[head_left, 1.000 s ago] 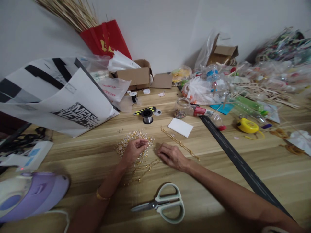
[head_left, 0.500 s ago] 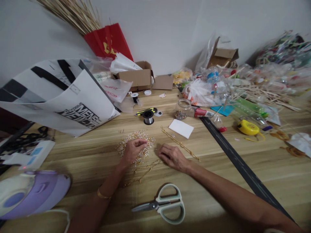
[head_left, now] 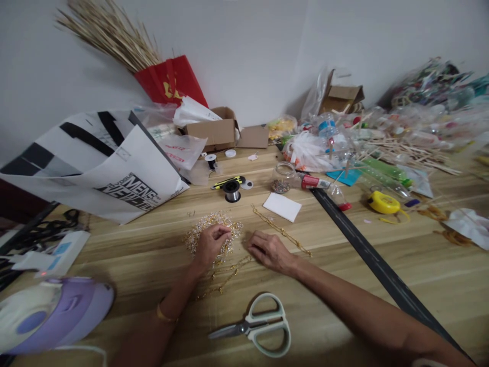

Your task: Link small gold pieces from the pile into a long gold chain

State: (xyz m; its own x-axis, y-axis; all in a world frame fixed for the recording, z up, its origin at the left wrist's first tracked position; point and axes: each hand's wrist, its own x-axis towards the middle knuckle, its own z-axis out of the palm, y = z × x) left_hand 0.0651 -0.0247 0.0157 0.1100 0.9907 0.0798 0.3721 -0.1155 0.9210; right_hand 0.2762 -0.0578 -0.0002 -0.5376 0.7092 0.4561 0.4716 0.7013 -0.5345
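Over a pile of small clear and gold beads [head_left: 198, 229], my left hand [head_left: 211, 245] has its thumb and fingertips pinched together. Whatever is in that pinch is too small to make out. My right hand [head_left: 272, 252] rests on the table just to the right, its fingers curled down. Its fingertips are beside the end of a beaded gold chain [head_left: 229, 278], and whether they grip it is hidden. A second gold chain [head_left: 282, 232] lies stretched out behind the right hand. Closest to me are scissors [head_left: 263, 326] with pale handles, blades slightly apart.
Behind the beads stand a wire spool [head_left: 232, 191], a folded white paper [head_left: 281, 206] and a glass jar [head_left: 280, 181]. A purple iron [head_left: 72, 313] and a large paper bag [head_left: 141, 188] are on the left. Plastic bottles, sticks and a yellow tape measure [head_left: 383, 202] crowd the right.
The view has shifted slightly, so the background sits lower. My left fingertips have drawn closer together over the beads. My right hand stays almost in place.
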